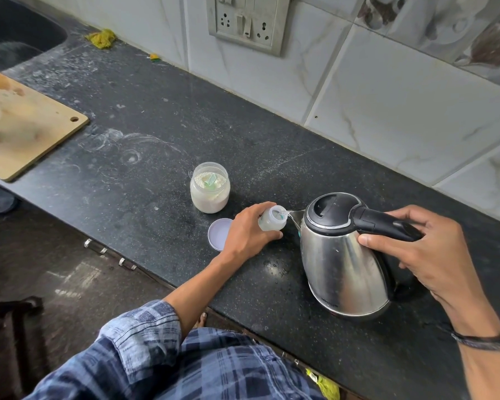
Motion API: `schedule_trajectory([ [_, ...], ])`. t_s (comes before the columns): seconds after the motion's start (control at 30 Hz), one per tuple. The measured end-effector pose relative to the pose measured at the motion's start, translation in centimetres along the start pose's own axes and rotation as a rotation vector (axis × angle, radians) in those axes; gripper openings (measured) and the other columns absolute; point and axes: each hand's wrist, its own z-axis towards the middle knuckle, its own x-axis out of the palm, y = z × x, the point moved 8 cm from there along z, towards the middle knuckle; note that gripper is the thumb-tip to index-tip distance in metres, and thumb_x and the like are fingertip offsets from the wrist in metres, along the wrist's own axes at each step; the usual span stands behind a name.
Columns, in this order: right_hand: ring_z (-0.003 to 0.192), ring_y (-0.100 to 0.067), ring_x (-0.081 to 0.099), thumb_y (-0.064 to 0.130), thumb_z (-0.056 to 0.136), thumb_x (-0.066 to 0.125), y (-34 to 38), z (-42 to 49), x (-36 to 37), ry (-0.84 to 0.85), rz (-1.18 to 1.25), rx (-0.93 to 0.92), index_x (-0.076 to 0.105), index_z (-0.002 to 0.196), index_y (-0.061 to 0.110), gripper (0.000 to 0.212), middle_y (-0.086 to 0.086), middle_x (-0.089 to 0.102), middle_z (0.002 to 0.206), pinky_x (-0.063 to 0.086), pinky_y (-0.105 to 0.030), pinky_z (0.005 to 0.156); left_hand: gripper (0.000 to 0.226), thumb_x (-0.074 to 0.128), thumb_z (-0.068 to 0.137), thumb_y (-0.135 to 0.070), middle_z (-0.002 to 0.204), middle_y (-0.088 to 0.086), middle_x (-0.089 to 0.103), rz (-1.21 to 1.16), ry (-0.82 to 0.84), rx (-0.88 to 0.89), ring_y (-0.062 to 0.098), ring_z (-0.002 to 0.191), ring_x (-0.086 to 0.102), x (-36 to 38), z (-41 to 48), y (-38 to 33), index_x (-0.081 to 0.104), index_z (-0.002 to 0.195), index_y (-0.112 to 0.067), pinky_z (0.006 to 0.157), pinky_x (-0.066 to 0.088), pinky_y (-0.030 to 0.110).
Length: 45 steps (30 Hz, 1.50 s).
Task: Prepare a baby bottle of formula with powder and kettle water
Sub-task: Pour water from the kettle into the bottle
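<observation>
Right hand wrapped round handle of steel electric kettle, kettle tilted near front edge of black countertop, open powder jar mid-counter with green scoop inside, lilac lid flat at front edge, left hand gripping baby bottle, mouth at spout, thin water stream entering.

My kettle sits on the counter, with my right hand round its handle on the kettle's right side. Touching the kettle's spout on the left is the bottle, held in my left hand. Further left of the kettle lies the lid. Left of the kettle and further back stands the powder jar, a scoop in it. Far left of the kettle lies the cutting board. The wall socket is well behind the kettle.
</observation>
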Motion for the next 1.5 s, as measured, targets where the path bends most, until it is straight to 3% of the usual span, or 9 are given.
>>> schedule_trajectory([
  [0.2,0.061,-0.003,0.065,0.045,0.051,0.092,0.0,0.1,0.0,-0.005,0.005,-0.003,0.077,0.089,0.038,0.041,0.014,0.075,0.080,0.046,-0.011,0.051,0.062,0.092,0.071,-0.028,0.121,-0.012,0.071,0.001,-0.004,-0.001,0.013,0.113,0.062,-0.2,-0.1,-0.1,0.068,0.128,-0.031,0.102,0.049,0.039],
  [0.53,0.059,-0.004,0.064,0.036,0.056,0.096,-0.1,0.0,-0.1,-0.010,-0.007,-0.006,0.077,0.089,0.037,0.038,0.013,0.075,0.077,0.046,-0.013,0.051,0.060,0.091,0.071,-0.026,0.120,-0.010,0.072,-0.029,0.004,0.005,0.015,0.112,0.063,-0.2,-0.3,-0.3,0.069,0.126,-0.029,0.101,0.051,0.042],
  [0.73,0.058,-0.002,0.063,0.045,0.052,0.093,-0.1,0.0,0.0,-0.013,0.005,-0.001,0.076,0.088,0.039,0.040,0.014,0.074,0.077,0.046,-0.012,0.050,0.059,0.092,0.072,-0.026,0.120,-0.011,0.071,-0.029,0.007,0.004,0.013,0.112,0.063,-0.1,-0.4,-0.5,0.069,0.126,-0.029,0.101,0.050,0.039],
  [1.33,0.061,-0.003,0.065,0.043,0.052,0.092,-0.4,-0.1,-0.3,-0.010,0.020,-0.007,0.077,0.088,0.037,0.039,0.012,0.075,0.079,0.047,-0.014,0.051,0.062,0.089,0.067,-0.039,0.119,-0.017,0.071,-0.065,0.036,0.021,0.008,0.113,0.065,0.6,-0.6,-1.1,0.068,0.126,-0.037,0.100,0.054,0.041],
  [1.5,0.059,-0.004,0.063,0.044,0.052,0.093,-0.7,-0.1,-0.4,-0.017,0.014,0.001,0.077,0.089,0.036,0.041,0.011,0.075,0.078,0.047,-0.014,0.050,0.063,0.091,0.069,-0.035,0.122,-0.016,0.071,-0.057,0.028,0.028,0.009,0.114,0.064,0.5,-0.6,-1.1,0.068,0.128,-0.034,0.101,0.053,0.041],
])
